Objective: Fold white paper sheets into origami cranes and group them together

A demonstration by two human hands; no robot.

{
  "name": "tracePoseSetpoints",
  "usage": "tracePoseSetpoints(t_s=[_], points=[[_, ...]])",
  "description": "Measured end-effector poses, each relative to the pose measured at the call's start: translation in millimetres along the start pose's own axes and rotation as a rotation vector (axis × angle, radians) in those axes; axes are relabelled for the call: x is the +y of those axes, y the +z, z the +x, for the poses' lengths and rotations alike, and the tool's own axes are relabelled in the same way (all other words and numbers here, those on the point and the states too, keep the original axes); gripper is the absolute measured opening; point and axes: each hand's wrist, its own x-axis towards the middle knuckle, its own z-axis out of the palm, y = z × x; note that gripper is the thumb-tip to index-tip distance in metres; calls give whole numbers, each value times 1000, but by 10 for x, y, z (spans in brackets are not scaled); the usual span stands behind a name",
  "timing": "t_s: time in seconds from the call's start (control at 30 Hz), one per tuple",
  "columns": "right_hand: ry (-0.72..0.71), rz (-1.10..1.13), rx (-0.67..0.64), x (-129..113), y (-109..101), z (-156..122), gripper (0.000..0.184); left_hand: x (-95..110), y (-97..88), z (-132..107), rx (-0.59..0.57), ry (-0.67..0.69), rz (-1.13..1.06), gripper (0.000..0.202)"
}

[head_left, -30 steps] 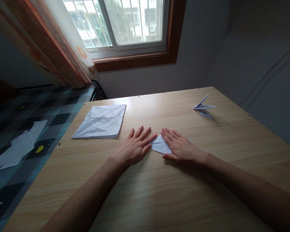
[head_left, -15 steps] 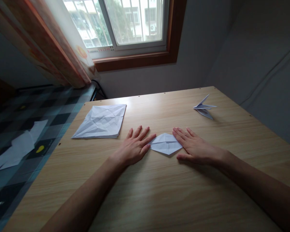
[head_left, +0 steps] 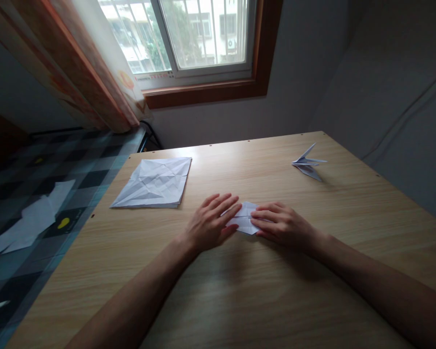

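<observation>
A small folded white paper piece (head_left: 244,219) lies on the wooden table (head_left: 240,291) between both hands. My left hand (head_left: 211,224) rests flat with fingers stretched out, its fingertips on the paper's left part. My right hand (head_left: 281,225) covers the paper's right part, fingers extended and pressed down on it. Most of the paper's right side is hidden under that hand.
A creased, unfolded white sheet (head_left: 153,182) lies at the table's far left. A finished folded paper figure (head_left: 307,164) stands at the far right. Beyond the left edge is a checked cloth (head_left: 39,194) with loose white papers (head_left: 29,223). A window and curtain stand behind.
Both hands have slid inward over the folded paper, the right hand from beside it to on top of it. The view shifted slightly.
</observation>
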Motion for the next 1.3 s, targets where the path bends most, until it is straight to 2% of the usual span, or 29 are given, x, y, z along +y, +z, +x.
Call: tracePoseSetpoints(t_s=[0.1,0.23,0.37,0.67,0.9,1.03,1.13,1.23,1.3], points=[[-17,10,22,-50,-10,35,16,118,62,45,34,130,-63,27],[0,51,19,-112,-29,62,22,197,118,62,33,150,-94,20],[75,82,21,-151,-16,58,28,187,129,45,60,115,-136,21],[379,250,27,-161,31,88,22,150,125,66,82,-57,-253,27],[478,205,-14,-184,48,130,20,185,127,111,50,-120,-188,28],[468,176,-7,-183,67,129,16,194,132,119,40,-140,-153,24],[436,160,6,-182,76,126,12,192,135,108,41,-142,-131,11],[368,109,19,-172,84,111,13,188,129,91,44,-57,-100,17],[265,49,8,-156,84,96,16,188,122,81,40,1,-64,19]])
